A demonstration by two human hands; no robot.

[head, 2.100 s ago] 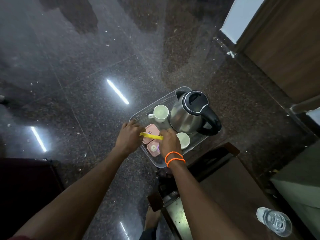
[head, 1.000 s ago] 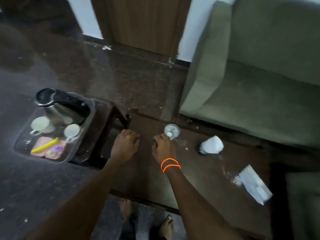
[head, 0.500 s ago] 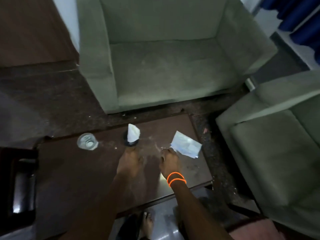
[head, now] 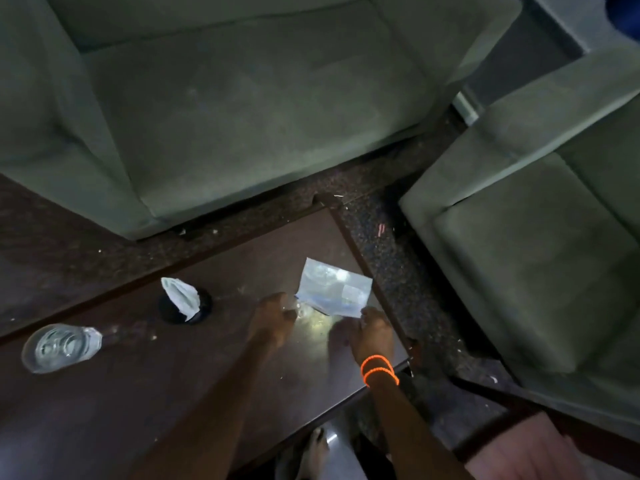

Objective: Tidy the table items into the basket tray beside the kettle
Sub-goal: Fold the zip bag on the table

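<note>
1. Now both hands were at the plastic packet (head: 334,292), near the desk (head: 138,393) right corner.
2. Left hand (head: 273,322) pinched its near-left corner; right hand (head: 375,334) fingers touched its near-right corner, grip unclear.

Both arms reach forward, left hand (head: 272,318) and right hand (head: 372,332) low, fingers curled.

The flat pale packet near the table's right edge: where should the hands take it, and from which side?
The packet lies flat on the table, so no top grab. Its near edge is the best hold: left hand at the near-left corner, right hand at the near-right, coming from the person's side, pinching and lifting.
</note>
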